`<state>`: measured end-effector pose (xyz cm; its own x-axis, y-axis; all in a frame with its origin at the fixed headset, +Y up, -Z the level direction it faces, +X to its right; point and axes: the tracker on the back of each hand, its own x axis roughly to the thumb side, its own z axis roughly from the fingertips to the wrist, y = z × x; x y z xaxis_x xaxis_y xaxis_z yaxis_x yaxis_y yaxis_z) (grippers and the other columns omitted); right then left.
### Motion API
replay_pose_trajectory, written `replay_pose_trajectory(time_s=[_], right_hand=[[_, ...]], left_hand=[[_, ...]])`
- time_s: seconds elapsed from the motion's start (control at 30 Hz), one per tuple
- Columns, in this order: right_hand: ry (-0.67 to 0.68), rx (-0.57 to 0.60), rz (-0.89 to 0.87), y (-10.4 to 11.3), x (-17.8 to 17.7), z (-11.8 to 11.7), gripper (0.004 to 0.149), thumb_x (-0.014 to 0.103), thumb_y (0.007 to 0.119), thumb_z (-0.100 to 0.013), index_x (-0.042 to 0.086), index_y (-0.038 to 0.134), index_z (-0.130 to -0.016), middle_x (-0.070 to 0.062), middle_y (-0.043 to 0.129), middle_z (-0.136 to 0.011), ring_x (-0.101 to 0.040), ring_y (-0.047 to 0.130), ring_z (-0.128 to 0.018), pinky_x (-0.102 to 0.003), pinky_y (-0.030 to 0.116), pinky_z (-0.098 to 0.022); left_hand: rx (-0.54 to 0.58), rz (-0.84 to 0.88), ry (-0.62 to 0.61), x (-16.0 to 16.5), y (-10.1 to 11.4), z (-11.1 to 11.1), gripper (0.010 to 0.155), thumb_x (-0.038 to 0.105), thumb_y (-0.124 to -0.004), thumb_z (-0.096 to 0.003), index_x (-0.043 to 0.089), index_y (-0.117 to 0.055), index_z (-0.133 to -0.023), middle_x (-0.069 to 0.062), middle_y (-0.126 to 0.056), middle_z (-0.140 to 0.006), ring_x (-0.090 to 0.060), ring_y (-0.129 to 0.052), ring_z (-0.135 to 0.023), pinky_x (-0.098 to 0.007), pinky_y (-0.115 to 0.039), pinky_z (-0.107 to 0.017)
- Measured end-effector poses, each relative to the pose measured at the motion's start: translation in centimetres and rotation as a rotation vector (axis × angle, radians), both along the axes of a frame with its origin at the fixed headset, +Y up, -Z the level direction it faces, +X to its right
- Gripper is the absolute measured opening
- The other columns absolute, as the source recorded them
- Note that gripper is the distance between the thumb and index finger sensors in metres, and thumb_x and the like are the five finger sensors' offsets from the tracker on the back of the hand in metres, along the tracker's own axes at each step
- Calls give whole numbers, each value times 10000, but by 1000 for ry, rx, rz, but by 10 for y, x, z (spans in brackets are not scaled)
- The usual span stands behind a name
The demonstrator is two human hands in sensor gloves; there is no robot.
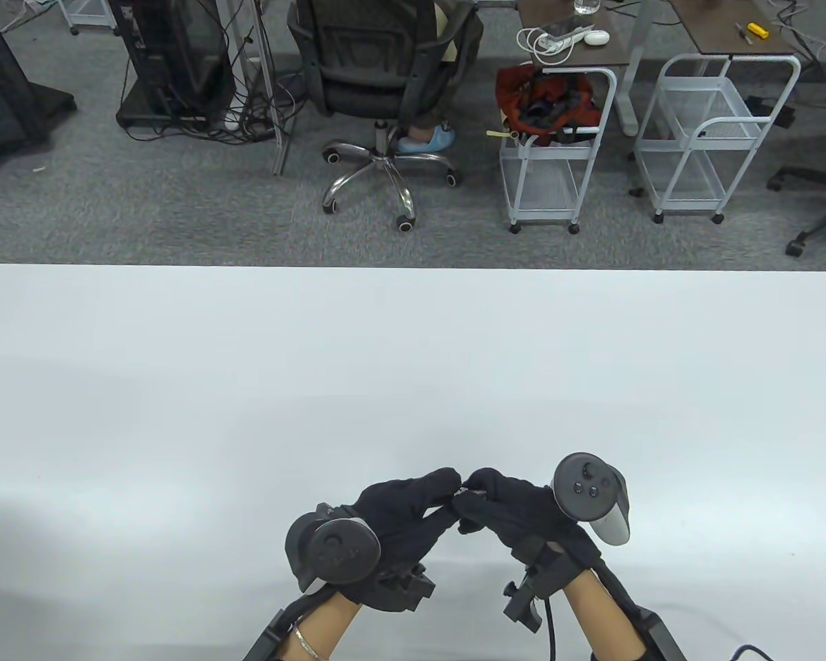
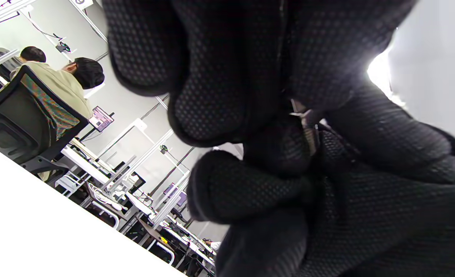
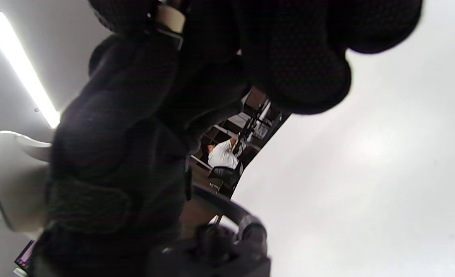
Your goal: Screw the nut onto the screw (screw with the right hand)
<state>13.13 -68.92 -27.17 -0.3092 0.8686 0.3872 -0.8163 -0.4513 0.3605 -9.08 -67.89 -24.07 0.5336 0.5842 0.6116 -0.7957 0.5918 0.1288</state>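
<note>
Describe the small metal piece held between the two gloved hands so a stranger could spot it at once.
Start at the white table and go to its near edge, where the left hand and right hand meet fingertip to fingertip. The screw is the thin silvery sliver pinched where they touch. It is the only shiny metal among the black gloves; the nut cannot be told apart from it.

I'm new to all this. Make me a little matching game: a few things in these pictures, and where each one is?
Things:
1. left hand
2. right hand
3. office chair
4. white cart

Places:
A. on the floor beyond the table, right of the chair
B. fingertips meeting the other hand from the right
C. on the floor beyond the table, with someone seated
D. fingertips meeting the other hand from the left

Pairs: 1-D, 2-B, 3-C, 4-A
</note>
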Motion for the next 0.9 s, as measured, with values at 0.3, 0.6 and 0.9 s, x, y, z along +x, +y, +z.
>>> replay_pose_trajectory(time_s=[0.3,0.6,0.9], right_hand=[[59,-47,27,2,0,1,491,438,676,-598,-21,756,-754,-297,892,-725,-360,999,-501,-555,745,-431],[18,-28,-13,2,0,1,500,438,661,-598,-29,801,-712,-299,930,-672,-357,1022,-441,-551,764,-392],[-102,21,-37,2,1,4,480,412,564,-616,34,857,-577,-212,1002,-522,-275,1047,-287,-499,803,-315]], left_hand=[[0,-2,-1,0,0,0,415,431,-868,-423,244,-898,-793,89,-1085,-658,-76,-1097,-513,-310,-892,-482],[-11,8,5,0,0,-1,415,431,-866,-424,246,-898,-794,89,-1085,-661,-78,-1097,-516,-312,-892,-482],[2,16,-19,3,3,3,417,435,-869,-423,233,-902,-786,89,-1089,-646,-74,-1098,-506,-309,-893,-480]])
